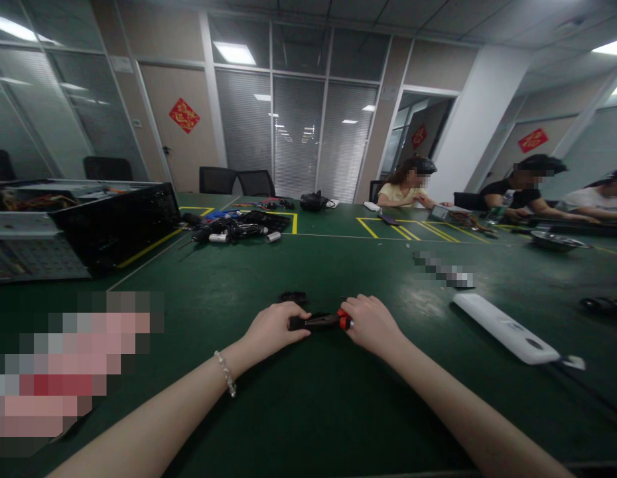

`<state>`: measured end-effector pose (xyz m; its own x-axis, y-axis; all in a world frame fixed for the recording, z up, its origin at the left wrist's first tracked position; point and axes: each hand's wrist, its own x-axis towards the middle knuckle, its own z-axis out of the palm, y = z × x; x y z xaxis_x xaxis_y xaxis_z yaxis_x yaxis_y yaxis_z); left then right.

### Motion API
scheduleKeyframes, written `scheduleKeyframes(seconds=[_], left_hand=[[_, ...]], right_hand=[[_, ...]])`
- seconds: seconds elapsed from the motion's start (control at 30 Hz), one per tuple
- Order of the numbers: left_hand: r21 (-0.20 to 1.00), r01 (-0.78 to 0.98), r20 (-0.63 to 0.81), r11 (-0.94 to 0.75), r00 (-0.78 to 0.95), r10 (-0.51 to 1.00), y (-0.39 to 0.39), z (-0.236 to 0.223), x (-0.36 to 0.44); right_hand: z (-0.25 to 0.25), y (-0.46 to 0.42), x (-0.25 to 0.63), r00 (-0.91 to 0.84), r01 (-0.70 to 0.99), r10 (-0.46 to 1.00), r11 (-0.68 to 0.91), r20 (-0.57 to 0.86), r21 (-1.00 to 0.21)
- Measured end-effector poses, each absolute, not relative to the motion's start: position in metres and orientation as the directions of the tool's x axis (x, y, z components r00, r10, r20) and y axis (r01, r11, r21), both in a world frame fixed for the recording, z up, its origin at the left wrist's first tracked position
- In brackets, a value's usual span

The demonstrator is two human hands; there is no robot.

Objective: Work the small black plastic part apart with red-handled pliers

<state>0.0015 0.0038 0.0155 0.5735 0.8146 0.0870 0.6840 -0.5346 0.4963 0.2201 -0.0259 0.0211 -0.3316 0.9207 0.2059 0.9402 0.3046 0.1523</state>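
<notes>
My right hand (372, 324) is closed around the red handles of a pair of pliers (322, 322). The dark jaws point left, toward my left hand (273, 328). Between the thumb and fingers of that hand is a small black part (295, 323), its kind not clear. The jaw tips meet or overlap the black part; whether they grip it cannot be made out. Just beyond my left fingers, another small black piece (292, 297) lies on the green tabletop (308, 398).
A white power strip (507, 328) with a cable lies to the right. An open computer case (124, 229) stands at left. Farther back are a pile of cables (233, 226) and a black pouch-like object (316, 201). Several people sit across the table at right.
</notes>
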Motion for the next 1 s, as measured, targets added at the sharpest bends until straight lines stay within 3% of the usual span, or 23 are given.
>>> scheduleKeyframes(seconds=[1.0], left_hand=[[0.498, 0.679, 0.116, -0.54, 0.564, 0.817, 0.006, 0.0108, 0.0009]], right_hand=[[0.0225, -0.0257, 0.2183, -0.32, 0.943, 0.929, 0.292, 0.188, 0.163]])
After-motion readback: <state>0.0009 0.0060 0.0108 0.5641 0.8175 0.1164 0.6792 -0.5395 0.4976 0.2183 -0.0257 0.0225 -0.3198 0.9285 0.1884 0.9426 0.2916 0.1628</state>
